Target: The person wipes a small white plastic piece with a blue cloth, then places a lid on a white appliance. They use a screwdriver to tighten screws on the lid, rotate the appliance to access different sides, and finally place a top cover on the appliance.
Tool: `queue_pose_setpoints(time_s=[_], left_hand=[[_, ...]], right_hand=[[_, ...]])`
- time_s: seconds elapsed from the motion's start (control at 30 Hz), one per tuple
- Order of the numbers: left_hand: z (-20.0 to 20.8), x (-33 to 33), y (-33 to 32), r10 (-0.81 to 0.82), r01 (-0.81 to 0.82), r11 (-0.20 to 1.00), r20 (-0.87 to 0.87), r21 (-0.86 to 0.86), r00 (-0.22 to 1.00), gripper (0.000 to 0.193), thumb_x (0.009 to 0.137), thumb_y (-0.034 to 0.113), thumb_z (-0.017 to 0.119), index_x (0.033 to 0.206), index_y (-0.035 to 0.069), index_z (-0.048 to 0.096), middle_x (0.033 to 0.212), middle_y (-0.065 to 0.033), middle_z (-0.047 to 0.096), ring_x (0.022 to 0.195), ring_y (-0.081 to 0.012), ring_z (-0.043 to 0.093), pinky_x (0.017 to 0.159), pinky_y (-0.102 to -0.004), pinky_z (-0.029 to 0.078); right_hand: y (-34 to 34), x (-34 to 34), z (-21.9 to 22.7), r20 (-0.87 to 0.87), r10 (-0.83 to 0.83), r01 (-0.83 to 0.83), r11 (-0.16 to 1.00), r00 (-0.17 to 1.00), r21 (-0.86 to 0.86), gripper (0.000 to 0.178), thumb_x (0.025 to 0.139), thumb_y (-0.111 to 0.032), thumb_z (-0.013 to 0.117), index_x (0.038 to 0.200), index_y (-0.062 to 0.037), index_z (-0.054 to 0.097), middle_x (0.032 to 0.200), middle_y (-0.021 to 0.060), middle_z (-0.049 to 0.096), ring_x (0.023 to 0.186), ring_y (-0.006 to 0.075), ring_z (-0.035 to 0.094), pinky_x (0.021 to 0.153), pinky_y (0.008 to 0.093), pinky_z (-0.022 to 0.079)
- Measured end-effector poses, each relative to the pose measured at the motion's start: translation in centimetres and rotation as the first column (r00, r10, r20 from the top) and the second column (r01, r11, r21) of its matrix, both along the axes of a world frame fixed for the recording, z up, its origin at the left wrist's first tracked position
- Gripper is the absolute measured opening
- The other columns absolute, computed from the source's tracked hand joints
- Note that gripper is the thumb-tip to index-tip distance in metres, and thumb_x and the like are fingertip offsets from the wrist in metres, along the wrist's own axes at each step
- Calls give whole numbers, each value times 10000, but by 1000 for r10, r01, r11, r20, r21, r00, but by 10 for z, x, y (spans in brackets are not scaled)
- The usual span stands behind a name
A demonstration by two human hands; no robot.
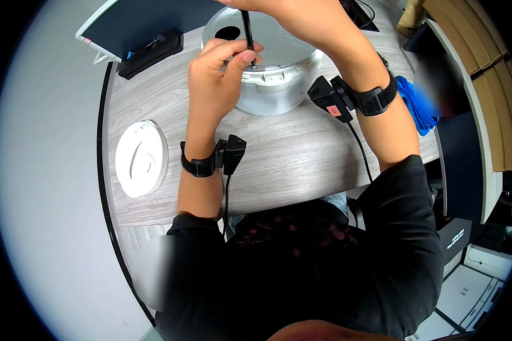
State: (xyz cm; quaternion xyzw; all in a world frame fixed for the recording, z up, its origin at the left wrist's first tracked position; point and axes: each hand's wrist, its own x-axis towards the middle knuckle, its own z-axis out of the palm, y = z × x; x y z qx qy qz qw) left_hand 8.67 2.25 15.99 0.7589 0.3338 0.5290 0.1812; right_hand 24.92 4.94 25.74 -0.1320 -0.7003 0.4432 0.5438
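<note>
A slim black screwdriver (246, 27) stands nearly upright, its lower end at the near rim of a round white appliance (279, 95). My left hand (219, 71) is closed, thumb and fingers pinching the screwdriver low down near its tip. At the upper edge of the picture, my right hand (276, 10) reaches over to the screwdriver's top end. Its fingers are partly cut off by the frame and appear closed on the tool. The appliance has a pale flat top with a dark oval opening (227, 33) and a notched catch at the front rim.
A white oval cover (141, 159) lies at the table's left. Behind it stands a dark screen (148, 25) with a black stand base (151, 54). A blue cloth (416, 105) sits at the right edge, near brown cardboard boxes (492, 108). Cables hang from the black wrist devices (233, 154).
</note>
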Motion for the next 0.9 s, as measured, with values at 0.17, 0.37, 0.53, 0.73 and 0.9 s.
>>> queue_pose_setpoints(time_s=[0.17,0.37,0.53,0.73,0.9], left_hand=[[-2,2,1,-70,72,997,81,-20,994,145,911,144,695,1006,41,734,826,-27,705,814,-132,605,732,-267,479],[-3,5,-2,-10,17,999,134,-48,991,119,876,89,737,955,10,699,858,-33,704,818,-111,618,750,-249,473],[-6,3,0,-30,44,995,151,-90,988,86,889,63,708,949,3,700,875,-46,718,812,-111,626,746,-249,481],[0,-1,1,-84,98,989,127,-109,988,85,895,96,695,938,29,726,829,-44,728,793,-136,649,721,-278,501],[3,6,-5,-67,77,996,177,-50,982,81,890,93,708,941,32,727,812,-40,717,799,-130,649,708,-272,503]], right_hand=[[-4,0,3,109,-143,135,988,984,80,446,808,2,742,1200,25,529,932,41,643,829,69,589,720,226,503],[-15,-7,5,119,-312,290,941,943,172,488,774,-74,816,1169,21,548,909,38,624,802,55,555,685,218,480],[0,-1,-1,181,-81,91,995,980,-47,378,840,-83,770,1156,15,588,968,20,625,789,32,538,657,199,465],[1,1,-7,138,-71,73,997,988,-6,343,834,-63,769,1133,19,624,894,-6,637,746,25,558,628,191,465],[-14,2,9,340,-144,187,978,929,-97,328,805,-87,801,1064,15,627,842,2,643,729,40,572,629,210,482]])
